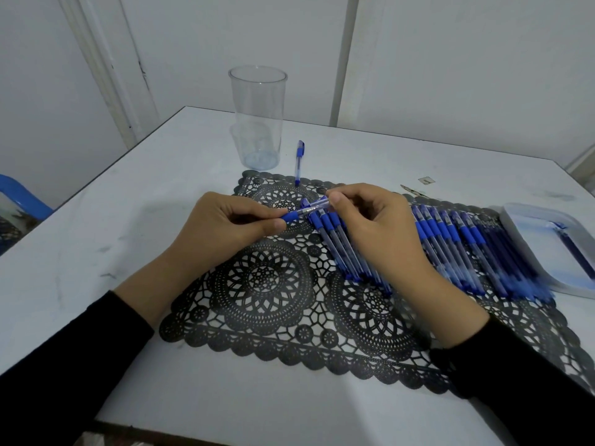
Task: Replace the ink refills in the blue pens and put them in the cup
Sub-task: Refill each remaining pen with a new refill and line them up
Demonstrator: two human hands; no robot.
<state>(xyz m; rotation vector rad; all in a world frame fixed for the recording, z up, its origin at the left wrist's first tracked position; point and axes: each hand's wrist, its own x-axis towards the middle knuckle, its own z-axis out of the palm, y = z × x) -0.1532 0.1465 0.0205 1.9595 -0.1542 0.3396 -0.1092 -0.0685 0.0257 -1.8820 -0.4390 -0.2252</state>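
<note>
Left hand (222, 222): you're pinching the pen (309, 211) by its blue grip.
Right hand (370, 220): fingertips curled round the clear barrel.
Pen: bridging both hands; likely light, stiff, slick, so hold the grip and twist gently.
Cup (257, 117): beyond your left hand, empty.

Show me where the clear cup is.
The clear cup stands far back on the table, left of a lone blue pen, beyond the lace mat.

Both hands (225, 223) (370, 226) pinch one blue pen (306, 211) above the black mat (273, 284).
</note>
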